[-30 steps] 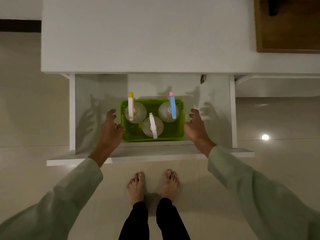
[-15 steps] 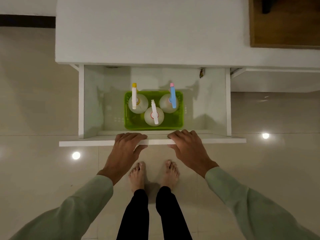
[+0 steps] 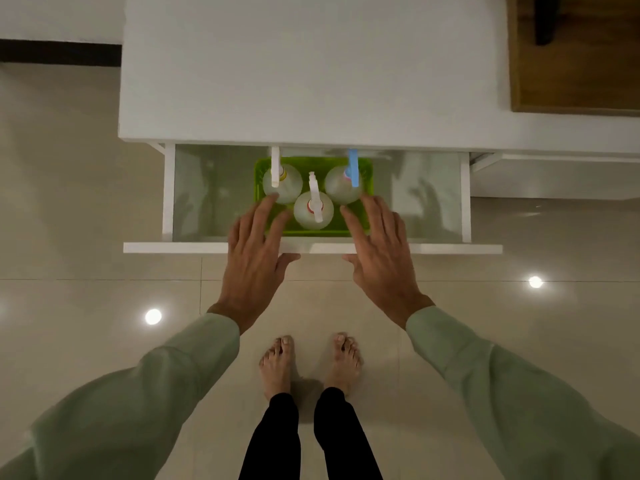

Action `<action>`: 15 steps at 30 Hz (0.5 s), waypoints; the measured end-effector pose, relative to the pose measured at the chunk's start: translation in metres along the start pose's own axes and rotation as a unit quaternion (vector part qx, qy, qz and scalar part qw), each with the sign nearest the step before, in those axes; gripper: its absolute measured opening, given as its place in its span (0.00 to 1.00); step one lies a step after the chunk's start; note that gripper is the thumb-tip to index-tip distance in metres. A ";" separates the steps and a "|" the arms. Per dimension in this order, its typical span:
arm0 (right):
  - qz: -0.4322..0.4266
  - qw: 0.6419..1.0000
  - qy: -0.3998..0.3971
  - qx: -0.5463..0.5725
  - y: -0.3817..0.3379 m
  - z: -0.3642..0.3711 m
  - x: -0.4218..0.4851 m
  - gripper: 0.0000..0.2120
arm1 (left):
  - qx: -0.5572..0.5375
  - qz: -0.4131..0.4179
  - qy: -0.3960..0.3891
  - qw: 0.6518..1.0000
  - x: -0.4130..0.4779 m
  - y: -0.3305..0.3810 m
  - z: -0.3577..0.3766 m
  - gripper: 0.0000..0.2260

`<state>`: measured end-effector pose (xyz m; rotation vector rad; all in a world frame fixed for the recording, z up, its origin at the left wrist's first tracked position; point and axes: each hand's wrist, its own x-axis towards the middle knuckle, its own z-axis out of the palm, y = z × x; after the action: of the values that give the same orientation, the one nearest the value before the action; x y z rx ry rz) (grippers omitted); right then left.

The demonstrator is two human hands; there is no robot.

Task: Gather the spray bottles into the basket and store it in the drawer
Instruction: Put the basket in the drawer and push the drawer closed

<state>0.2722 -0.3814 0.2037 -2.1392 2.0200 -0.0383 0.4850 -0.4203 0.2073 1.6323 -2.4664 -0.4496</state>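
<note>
A green basket (image 3: 311,232) sits inside the open white drawer (image 3: 450,248). It holds three clear spray bottles: one with a white trigger and yellow collar (image 3: 289,188), one with a white trigger and red collar (image 3: 313,214), and one with a blue trigger (image 3: 341,188). The basket's far end and two trigger tips are hidden under the cabinet top (image 3: 311,71). My left hand (image 3: 254,254) and my right hand (image 3: 379,247) lie over the drawer's front panel. Their fingers are stretched flat above the basket and their thumbs are against the panel's outer face. Neither hand holds anything.
The white cabinet fills the upper view, and a brown wooden surface (image 3: 571,64) is at the top right. Glossy beige floor tiles with light reflections (image 3: 153,316) surround the drawer. My bare feet (image 3: 277,365) stand just in front of it.
The drawer has slid partway back under the cabinet top, covering the basket's far end. My hands left the basket's sides, came to the front panel, and their fingers now stretch forward over it.
</note>
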 end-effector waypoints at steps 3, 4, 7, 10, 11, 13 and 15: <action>0.012 1.000 0.024 -0.015 0.002 -0.007 0.028 0.51 | 0.022 0.011 0.019 0.999 0.031 0.000 -0.007 0.43; 0.013 0.999 0.034 -0.016 0.004 -0.009 0.037 0.53 | 0.029 0.013 0.020 0.999 0.042 -0.001 -0.009 0.46; 0.009 0.998 0.053 -0.021 0.008 -0.017 0.066 0.55 | 0.054 0.025 0.012 0.998 0.075 -0.007 -0.016 0.49; -0.001 0.999 0.034 -0.042 0.016 -0.022 0.091 0.51 | 0.075 0.048 -0.004 0.996 0.100 -0.015 -0.017 0.45; -0.004 0.999 0.024 -0.046 0.018 -0.023 0.097 0.49 | 0.072 0.053 -0.005 0.996 0.105 -0.017 -0.017 0.42; -0.005 0.998 0.020 -0.055 0.021 -0.024 0.107 0.44 | 0.064 0.055 0.014 0.996 0.115 -0.019 -0.017 0.35; -0.005 0.997 0.040 -0.073 0.024 -0.025 0.114 0.38 | 0.067 0.051 0.042 0.996 0.125 -0.020 -0.017 0.28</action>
<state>0.2524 -0.4989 0.2107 -2.2701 2.1161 0.0218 0.4575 -0.5454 0.2120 1.5283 -2.5513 -0.2032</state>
